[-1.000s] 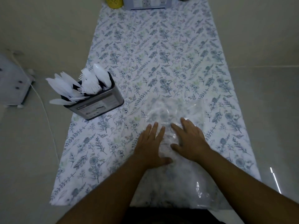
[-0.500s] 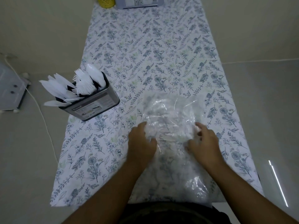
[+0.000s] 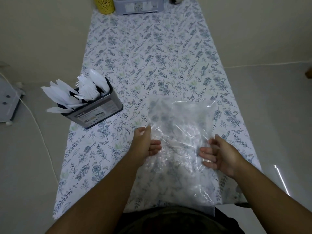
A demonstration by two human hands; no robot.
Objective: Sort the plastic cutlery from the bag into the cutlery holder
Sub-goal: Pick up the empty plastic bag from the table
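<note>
A clear plastic bag (image 3: 180,132) lies flat and crinkled on the floral tablecloth (image 3: 152,56), close to me; I see no cutlery inside it. My left hand (image 3: 145,144) is at the bag's left edge and my right hand (image 3: 217,152) is over its right part. Both palms face inward with fingers loosely apart, touching the film without a clear grip. The dark metal cutlery holder (image 3: 96,112) stands near the table's left edge, left of the bag. It is full of white plastic forks, spoons and knives (image 3: 79,93) that fan out to the left.
A yellow cup (image 3: 104,5), a grey box (image 3: 138,5) and a dark object (image 3: 175,0) stand at the table's far end. On the floor to the left lies a white device (image 3: 8,102) with a cable (image 3: 42,132). The table is narrow.
My hands went from lying flat on the bag, to gripping its sides, to now standing apart with palms facing inward. The bag has been smoothed out and the view has shifted slightly.
</note>
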